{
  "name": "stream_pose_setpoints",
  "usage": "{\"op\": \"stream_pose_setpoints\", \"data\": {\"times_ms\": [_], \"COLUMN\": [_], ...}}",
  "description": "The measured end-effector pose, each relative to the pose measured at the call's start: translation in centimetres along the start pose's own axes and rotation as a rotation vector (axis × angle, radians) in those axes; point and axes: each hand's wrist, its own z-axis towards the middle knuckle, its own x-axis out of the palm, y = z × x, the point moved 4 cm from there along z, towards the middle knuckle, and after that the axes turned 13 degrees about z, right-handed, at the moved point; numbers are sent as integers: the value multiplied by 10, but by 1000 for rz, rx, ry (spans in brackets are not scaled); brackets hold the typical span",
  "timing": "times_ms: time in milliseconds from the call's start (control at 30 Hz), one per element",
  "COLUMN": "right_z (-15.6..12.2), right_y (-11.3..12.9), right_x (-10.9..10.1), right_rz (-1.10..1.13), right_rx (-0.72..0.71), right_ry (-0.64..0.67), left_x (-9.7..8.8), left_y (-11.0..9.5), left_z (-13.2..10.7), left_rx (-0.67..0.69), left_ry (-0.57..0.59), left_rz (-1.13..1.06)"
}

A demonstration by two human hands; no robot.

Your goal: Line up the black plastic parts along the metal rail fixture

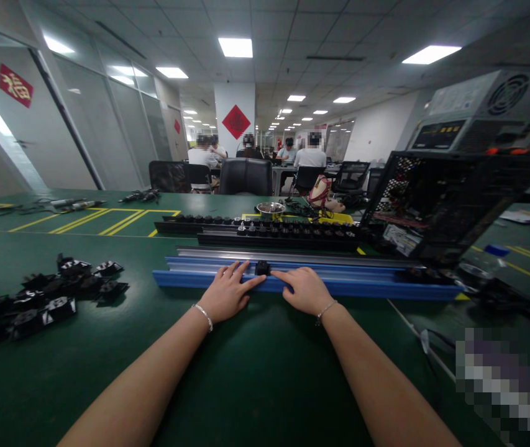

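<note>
A long blue channel rail (pixel 362 287) lies across the bench in front of me. A small black block-shaped part (pixel 262 267) sits in its trough, between my hands. My left hand (pixel 227 292) rests over the rail with its fingers spread, its index fingertip close to the front of the black part. From the other side, my right hand (pixel 308 290) points its index finger at the part, the tip at or very near its right side. Its thumb is apart and the other fingers are bent. Neither hand is wrapped around anything.
Black socket-like modules (pixel 59 307) are heaped at the left. Behind the blue rail stand black rails (pixel 278 238) filled with similar parts, and a metal dish (pixel 271 209). An opened computer case (pixel 432 205) rises at the right. Several people sit farther back.
</note>
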Motion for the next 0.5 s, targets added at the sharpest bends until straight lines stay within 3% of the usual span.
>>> {"op": "stream_pose_setpoints", "data": {"times_ms": [500], "right_z": [4], "right_y": [14], "right_x": [10], "right_rz": [-29], "right_rx": [21], "right_ry": [-7], "left_x": [-2], "left_y": [-4], "left_z": [2], "left_rx": [-52], "left_ry": [-11], "left_rz": [25]}}
